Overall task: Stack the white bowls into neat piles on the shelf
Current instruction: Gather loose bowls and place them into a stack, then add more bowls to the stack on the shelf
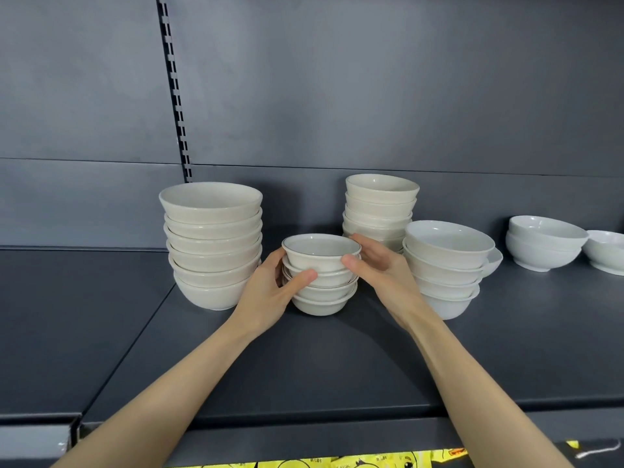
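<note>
— Where are the hands?

— Both are on the small stack of bowls (pixel 320 292) in the middle of the dark grey shelf (pixel 304 359). The left hand (pixel 270 292) cups its left side, with the thumb curled across the front of the second bowl and the fingers going round the back. The right hand (pixel 378 268) takes the right side: its thumb presses the wall of the top bowl (pixel 320 253) and its fingers reach behind the stack.

— So both are gripping?

— Yes, the stack is clasped between them. It has four bowls, cream with a thin dark line at the rim, and the lowest appears to sit on the shelf.

— What stands around it?

— Just to the left is a tall pile of large cream bowls (pixel 212 248), close by the left hand. Behind the right hand there is a pile of cream bowls (pixel 380 204) near the back panel (pixel 337 96). To the right is a pile of white bowls (pixel 445 268), leaning a little, with a single white bowl (pixel 494 261) showing behind it.

— Anything farther off?

— Well apart on the right are two nested white bowls (pixel 543 244), and another bowl (pixel 607 251) is cut off by the frame edge. A slotted upright (pixel 175 96) runs down the back panel.
</note>
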Demonstrator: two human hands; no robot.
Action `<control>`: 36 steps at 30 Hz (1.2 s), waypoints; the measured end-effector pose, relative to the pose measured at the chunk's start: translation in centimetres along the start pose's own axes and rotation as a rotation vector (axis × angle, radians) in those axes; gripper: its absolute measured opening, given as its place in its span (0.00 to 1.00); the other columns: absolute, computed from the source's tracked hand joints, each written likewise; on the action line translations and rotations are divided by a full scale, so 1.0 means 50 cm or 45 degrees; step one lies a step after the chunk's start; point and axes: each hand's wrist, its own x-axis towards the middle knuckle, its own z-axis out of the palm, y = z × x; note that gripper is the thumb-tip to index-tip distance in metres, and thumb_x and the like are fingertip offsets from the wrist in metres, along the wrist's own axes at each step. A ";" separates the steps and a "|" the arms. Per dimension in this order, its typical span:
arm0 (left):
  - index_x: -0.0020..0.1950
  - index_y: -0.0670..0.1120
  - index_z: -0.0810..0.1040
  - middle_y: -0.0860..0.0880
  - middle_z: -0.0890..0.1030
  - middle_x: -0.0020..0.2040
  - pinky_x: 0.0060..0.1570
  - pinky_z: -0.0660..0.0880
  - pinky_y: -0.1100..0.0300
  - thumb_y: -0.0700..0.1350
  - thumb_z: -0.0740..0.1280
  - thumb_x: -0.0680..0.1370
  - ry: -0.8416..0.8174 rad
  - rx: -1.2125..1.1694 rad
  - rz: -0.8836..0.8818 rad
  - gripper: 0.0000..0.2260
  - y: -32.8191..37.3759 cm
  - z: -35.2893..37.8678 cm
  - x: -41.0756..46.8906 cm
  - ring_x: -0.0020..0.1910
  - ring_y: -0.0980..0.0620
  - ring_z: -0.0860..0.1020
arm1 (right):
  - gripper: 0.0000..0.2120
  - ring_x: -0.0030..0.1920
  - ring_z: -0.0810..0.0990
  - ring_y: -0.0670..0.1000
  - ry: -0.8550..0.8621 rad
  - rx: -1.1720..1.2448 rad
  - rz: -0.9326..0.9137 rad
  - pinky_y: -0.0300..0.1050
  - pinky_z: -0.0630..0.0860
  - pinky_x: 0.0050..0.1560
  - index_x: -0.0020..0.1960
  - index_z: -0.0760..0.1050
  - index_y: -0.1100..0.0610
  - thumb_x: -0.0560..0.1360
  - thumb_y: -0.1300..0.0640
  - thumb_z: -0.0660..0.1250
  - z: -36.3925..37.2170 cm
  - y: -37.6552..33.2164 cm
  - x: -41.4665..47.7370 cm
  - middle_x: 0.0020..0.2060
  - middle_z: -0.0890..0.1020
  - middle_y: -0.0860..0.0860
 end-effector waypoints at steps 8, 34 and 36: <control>0.61 0.55 0.72 0.55 0.81 0.55 0.56 0.73 0.65 0.44 0.71 0.74 0.022 0.043 0.009 0.17 0.001 0.000 0.003 0.56 0.59 0.79 | 0.26 0.46 0.76 0.25 0.018 0.026 0.012 0.24 0.74 0.45 0.70 0.69 0.54 0.74 0.61 0.71 -0.001 0.002 0.000 0.51 0.78 0.36; 0.65 0.42 0.73 0.44 0.76 0.60 0.59 0.71 0.54 0.51 0.68 0.76 -0.129 0.970 0.154 0.21 0.181 -0.055 -0.024 0.60 0.46 0.74 | 0.30 0.67 0.70 0.54 -0.083 -1.110 0.031 0.39 0.66 0.57 0.72 0.66 0.57 0.74 0.49 0.71 -0.019 -0.169 -0.051 0.68 0.73 0.55; 0.67 0.42 0.72 0.44 0.75 0.63 0.59 0.68 0.56 0.51 0.67 0.77 -0.154 1.099 0.239 0.21 0.229 -0.046 -0.026 0.62 0.45 0.73 | 0.30 0.68 0.69 0.55 -0.067 -1.170 -0.015 0.42 0.66 0.58 0.72 0.66 0.56 0.74 0.48 0.70 -0.034 -0.201 -0.057 0.69 0.71 0.55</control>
